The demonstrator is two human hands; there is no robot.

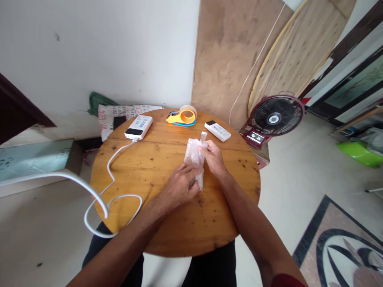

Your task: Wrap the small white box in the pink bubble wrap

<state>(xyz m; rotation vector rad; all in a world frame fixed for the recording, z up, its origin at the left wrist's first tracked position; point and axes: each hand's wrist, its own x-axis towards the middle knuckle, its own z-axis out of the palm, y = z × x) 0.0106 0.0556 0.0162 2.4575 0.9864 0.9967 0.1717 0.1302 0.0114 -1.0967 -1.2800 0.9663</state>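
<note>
A piece of bubble wrap [194, 152] lies near the middle of the round wooden table [167, 231], under both of my hands. My left hand [183, 181] has its fingers curled over the near end of the wrap. At the far right corner, my right hand [213, 154] pinches the wrap by a short strip of clear tape [204, 136] that sticks up past its edge. Whether anything is inside the wrap cannot be made out. Beyond it stands an orange and blue tape dispenser [183, 116] with a roll of clear tape.
A white power bank [139, 126] with a white cable [111, 171] plugged in lies at the table's left; the cable loops over the left edge. Another white power bank [218, 130] lies at the back right. A dark red fan [273, 118] stands beyond the table's right edge.
</note>
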